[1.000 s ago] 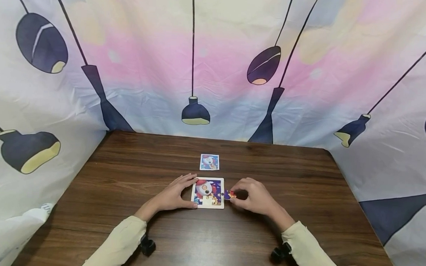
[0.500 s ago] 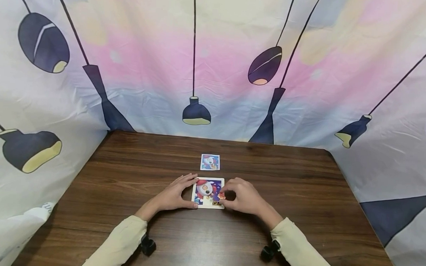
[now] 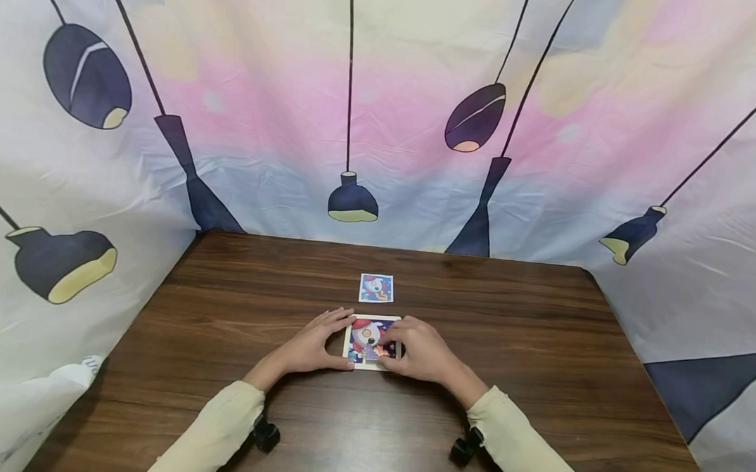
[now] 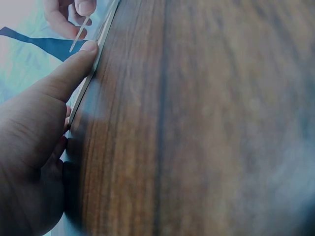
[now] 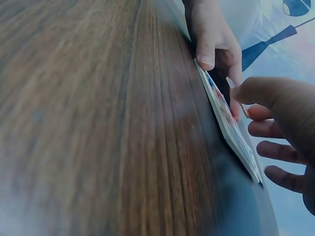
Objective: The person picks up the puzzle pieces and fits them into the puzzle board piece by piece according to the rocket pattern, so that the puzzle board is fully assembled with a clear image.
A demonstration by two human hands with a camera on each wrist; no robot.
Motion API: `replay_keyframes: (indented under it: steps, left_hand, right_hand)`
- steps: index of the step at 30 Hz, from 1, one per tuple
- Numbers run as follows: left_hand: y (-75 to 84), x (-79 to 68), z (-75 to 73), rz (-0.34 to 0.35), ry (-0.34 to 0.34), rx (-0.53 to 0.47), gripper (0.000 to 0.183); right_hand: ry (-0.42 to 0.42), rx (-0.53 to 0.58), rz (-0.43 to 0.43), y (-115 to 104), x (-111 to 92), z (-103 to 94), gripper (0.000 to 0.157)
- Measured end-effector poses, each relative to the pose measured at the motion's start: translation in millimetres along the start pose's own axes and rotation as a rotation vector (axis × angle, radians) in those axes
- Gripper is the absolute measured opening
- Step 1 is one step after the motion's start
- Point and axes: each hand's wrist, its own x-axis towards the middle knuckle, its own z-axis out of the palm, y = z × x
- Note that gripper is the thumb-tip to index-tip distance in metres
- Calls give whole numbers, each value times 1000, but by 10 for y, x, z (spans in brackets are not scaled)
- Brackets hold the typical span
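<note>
A small square jigsaw puzzle in a white-rimmed tray (image 3: pixel 346 347) lies on the table, its picture a cartoon figure on a purple background. My left hand (image 3: pixel 313 342) rests on the tray's left side, thumb at the near corner and fingertips at the far corner. Over the tray's near part, my right hand (image 3: pixel 425 352) pinches a puzzle piece (image 3: pixel 370 351) between thumb and forefinger. Both wrist views show this piece (image 4: pixel 79 34) edge-on and tilted, raised above the tray. Right fingers hide the tray's right part.
A small picture card (image 3: pixel 376 289) with a similar cartoon lies behind the tray. The brown wooden table (image 3: pixel 256 273) ends at a hanging cloth (image 3: pixel 408 125) printed with lamps, which also covers both sides.
My right hand has moved left with the puzzle piece, from beside the tray to over its near middle. My left hand has kept its place on the tray. The head view has shifted slightly.
</note>
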Motion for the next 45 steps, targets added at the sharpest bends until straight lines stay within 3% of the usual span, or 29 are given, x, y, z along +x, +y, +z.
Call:
replay_keyframes:
  steps: [20,37,45]
  left_hand:
    - [5,-10,-14,1,-4,-14,93]
    - [15,-15,-12,-1,3,-11,93]
    - [2,-6,-8,5,0,-5,94]
  right_hand:
    - [-59,-8,69,-34,31,91,27]
    - [-39,-68,48,-53,63,139,22]
    - [-23,-20,-10,-61,88,141,22]
